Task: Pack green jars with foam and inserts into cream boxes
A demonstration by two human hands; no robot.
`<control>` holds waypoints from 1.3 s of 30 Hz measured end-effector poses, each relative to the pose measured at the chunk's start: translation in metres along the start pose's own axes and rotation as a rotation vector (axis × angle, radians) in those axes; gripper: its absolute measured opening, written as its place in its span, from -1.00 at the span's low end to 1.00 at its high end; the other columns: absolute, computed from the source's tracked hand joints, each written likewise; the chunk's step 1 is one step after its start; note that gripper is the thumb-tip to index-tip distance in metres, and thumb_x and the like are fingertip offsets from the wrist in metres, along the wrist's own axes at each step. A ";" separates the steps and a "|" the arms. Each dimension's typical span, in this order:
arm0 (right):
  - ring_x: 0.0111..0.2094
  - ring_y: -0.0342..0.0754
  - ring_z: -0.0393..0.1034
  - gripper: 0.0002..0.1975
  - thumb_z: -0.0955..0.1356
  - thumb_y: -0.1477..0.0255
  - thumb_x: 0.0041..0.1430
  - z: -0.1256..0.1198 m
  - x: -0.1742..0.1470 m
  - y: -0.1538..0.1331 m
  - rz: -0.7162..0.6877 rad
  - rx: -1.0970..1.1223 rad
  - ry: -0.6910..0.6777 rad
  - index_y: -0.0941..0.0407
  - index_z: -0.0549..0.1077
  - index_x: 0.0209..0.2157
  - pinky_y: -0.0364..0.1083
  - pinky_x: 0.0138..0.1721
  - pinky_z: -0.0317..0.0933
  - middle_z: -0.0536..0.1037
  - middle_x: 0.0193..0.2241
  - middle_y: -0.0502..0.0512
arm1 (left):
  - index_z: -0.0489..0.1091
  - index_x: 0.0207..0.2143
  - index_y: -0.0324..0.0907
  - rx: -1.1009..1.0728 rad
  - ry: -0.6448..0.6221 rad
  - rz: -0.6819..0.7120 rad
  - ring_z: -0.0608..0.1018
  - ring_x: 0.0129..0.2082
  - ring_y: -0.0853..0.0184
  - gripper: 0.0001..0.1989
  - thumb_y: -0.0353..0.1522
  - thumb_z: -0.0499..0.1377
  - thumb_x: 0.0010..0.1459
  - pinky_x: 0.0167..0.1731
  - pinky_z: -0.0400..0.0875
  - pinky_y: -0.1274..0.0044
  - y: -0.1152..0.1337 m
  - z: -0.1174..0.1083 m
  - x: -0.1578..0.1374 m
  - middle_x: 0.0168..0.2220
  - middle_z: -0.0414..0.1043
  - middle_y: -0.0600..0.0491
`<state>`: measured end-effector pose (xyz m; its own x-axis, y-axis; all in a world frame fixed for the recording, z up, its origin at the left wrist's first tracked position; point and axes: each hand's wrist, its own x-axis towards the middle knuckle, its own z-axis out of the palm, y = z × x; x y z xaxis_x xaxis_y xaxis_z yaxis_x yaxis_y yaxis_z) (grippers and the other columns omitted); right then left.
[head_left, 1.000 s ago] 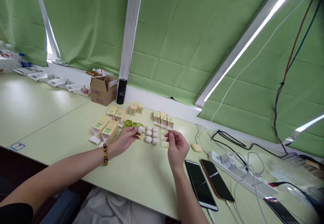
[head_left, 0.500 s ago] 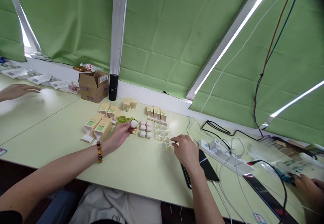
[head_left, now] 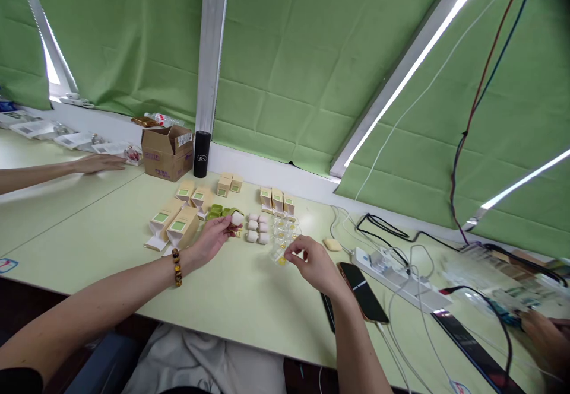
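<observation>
My left hand [head_left: 210,241], a beaded bracelet at its wrist, is closed around a small white rounded case [head_left: 236,219]. Just behind it lie several green pieces [head_left: 215,210], partly covered by the hand. To its right stand several more white rounded cases [head_left: 257,228] in two columns. My right hand [head_left: 315,261] pinches a clear packet with a yellow spot [head_left: 280,260] between thumb and forefinger, low over the table. Other clear packets [head_left: 285,226] with yellow spots lie behind it.
Open beige cartons [head_left: 182,225] stand left, with smaller boxes [head_left: 276,200] behind. A cardboard box [head_left: 166,155] and black cylinder [head_left: 202,154] line the wall. Phone [head_left: 364,292], power strip [head_left: 401,278] and cables occupy the right. Co-workers' hands show at left [head_left: 95,164] and right [head_left: 541,329].
My right hand has moved left and pulled a clear packet toward the front left of the others. My left hand keeps its case. The co-worker's hand at left has reached further right.
</observation>
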<state>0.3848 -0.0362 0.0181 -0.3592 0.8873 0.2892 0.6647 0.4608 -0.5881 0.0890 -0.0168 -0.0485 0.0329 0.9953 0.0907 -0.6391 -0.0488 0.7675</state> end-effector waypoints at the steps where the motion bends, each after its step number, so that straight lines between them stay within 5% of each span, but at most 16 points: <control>1: -0.31 0.01 0.42 -0.86 0.42 0.33 0.18 0.002 0.006 -0.008 0.004 0.111 -0.019 0.04 0.60 -0.43 -0.05 -0.29 0.22 0.60 -0.36 0.07 | 0.61 -0.26 -0.28 -0.002 0.003 0.002 0.60 -0.27 0.34 -0.77 -0.26 0.43 0.19 -0.26 0.47 0.55 -0.001 -0.001 0.001 -0.26 0.61 -0.07; 12: -0.65 -0.26 -0.02 -0.66 0.62 0.23 -0.27 0.067 0.071 -0.028 0.254 0.932 0.082 0.16 0.53 -0.60 -0.18 -0.59 -0.15 0.27 -0.73 -0.14 | 0.58 -0.27 -0.26 -0.027 0.041 0.045 0.55 -0.34 0.36 -0.73 -0.22 0.43 0.16 -0.31 0.44 0.54 -0.007 -0.006 0.006 -0.33 0.56 -0.01; 19: -0.71 -0.32 -0.19 -0.60 0.57 0.13 -0.13 0.095 0.063 -0.020 0.287 1.040 0.189 0.12 0.47 -0.43 -0.23 -0.65 -0.27 0.12 -0.76 -0.28 | 0.56 -0.30 -0.26 -0.024 0.054 0.043 0.56 -0.34 0.36 -0.69 -0.20 0.47 0.11 -0.32 0.42 0.55 -0.004 -0.005 0.005 -0.33 0.58 -0.02; 22: -0.75 -0.29 -0.07 -0.58 0.56 0.09 -0.04 0.097 0.059 -0.022 0.268 1.095 0.229 0.08 0.45 -0.33 -0.24 -0.68 -0.18 0.22 -0.76 -0.26 | 0.56 -0.30 -0.26 -0.027 0.076 0.054 0.57 -0.33 0.37 -0.66 -0.18 0.49 0.08 -0.30 0.43 0.56 -0.003 -0.005 0.006 -0.32 0.58 -0.02; 28: -0.52 -0.05 0.56 -0.59 0.56 0.08 0.09 0.095 0.054 -0.027 0.107 1.330 0.176 0.05 0.44 -0.26 -0.15 -0.53 0.34 0.68 -0.41 0.07 | 0.56 -0.30 -0.26 -0.026 0.078 0.086 0.56 -0.34 0.37 -0.66 -0.18 0.49 0.08 -0.32 0.42 0.56 -0.004 -0.006 0.007 -0.34 0.56 -0.01; 33: -0.42 0.01 0.63 -0.63 0.52 0.07 0.18 0.101 0.049 -0.031 -0.045 1.330 0.216 0.06 0.47 -0.25 -0.04 -0.35 0.50 0.67 -0.40 0.06 | 0.56 -0.31 -0.25 -0.018 0.078 0.082 0.53 -0.36 0.38 -0.67 -0.17 0.48 0.09 -0.33 0.42 0.56 -0.005 -0.005 0.006 -0.35 0.55 0.00; 39: -0.38 0.00 0.63 -0.70 0.58 0.25 0.13 0.114 0.040 -0.032 -0.180 1.044 0.346 0.07 0.51 -0.22 0.01 -0.24 0.56 0.64 -0.40 0.04 | 0.56 -0.29 -0.26 -0.011 0.094 0.074 0.56 -0.34 0.36 -0.59 -0.13 0.52 0.01 -0.28 0.43 0.54 -0.003 -0.002 0.005 -0.33 0.58 -0.01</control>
<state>0.2745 -0.0175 -0.0380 -0.0848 0.8414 0.5338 -0.3139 0.4859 -0.8157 0.0896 -0.0117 -0.0522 -0.0868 0.9924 0.0868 -0.6457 -0.1224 0.7537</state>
